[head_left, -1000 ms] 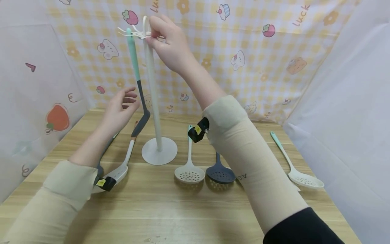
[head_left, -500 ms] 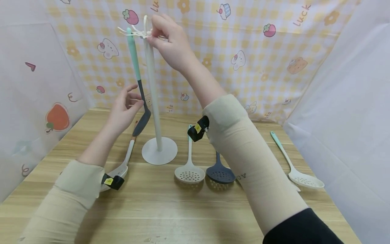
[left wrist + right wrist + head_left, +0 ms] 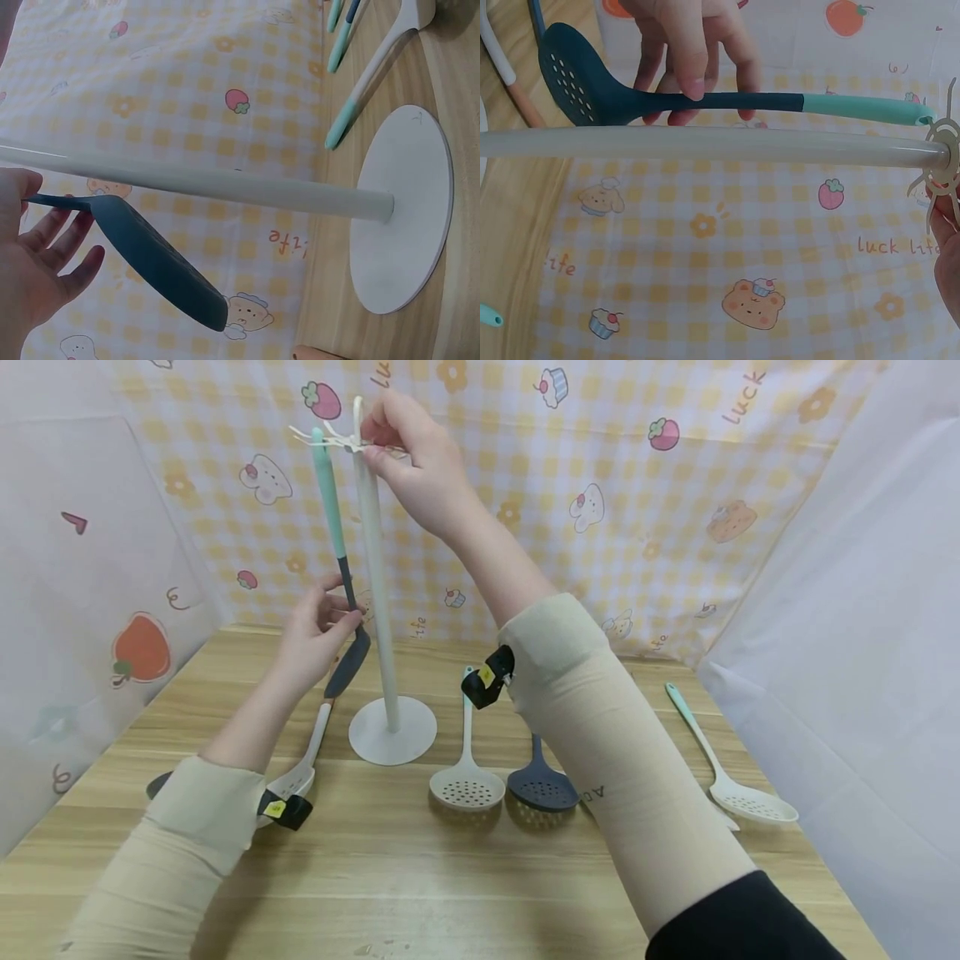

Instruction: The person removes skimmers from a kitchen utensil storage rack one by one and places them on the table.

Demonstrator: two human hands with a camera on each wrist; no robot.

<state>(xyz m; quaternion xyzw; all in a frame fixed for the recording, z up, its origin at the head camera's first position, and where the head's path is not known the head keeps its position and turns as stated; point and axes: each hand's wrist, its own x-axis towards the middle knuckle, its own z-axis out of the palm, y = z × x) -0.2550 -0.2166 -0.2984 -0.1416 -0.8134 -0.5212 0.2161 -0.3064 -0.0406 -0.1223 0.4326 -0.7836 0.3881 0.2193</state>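
A dark blue slotted skimmer (image 3: 349, 667) with a mint handle hangs by its handle end from a hook at the top of a white utensil stand (image 3: 381, 610). My left hand (image 3: 311, 631) pinches its dark shaft just above the head, thumb in front and fingers behind, as the right wrist view shows. Perforations in the skimmer head (image 3: 574, 79) appear there too. High up, my right hand (image 3: 423, 464) grips the hook ring (image 3: 943, 154) of the stand between thumb and fingers. The stand's round base (image 3: 405, 210) rests on the wooden table.
A white skimmer (image 3: 467, 789) and a dark blue skimmer (image 3: 546, 791) lie right of the base. Farther right lies a white slotted utensil (image 3: 753, 802) with a mint handle. A white slotted utensil (image 3: 300, 774) with a wooden handle end lies left, partly under my left forearm.
My left hand has moved right to the hanging skimmer, and its thumb and fingers have closed on the shaft. The right hand stays at the hook ring, its fingers shifting slightly.
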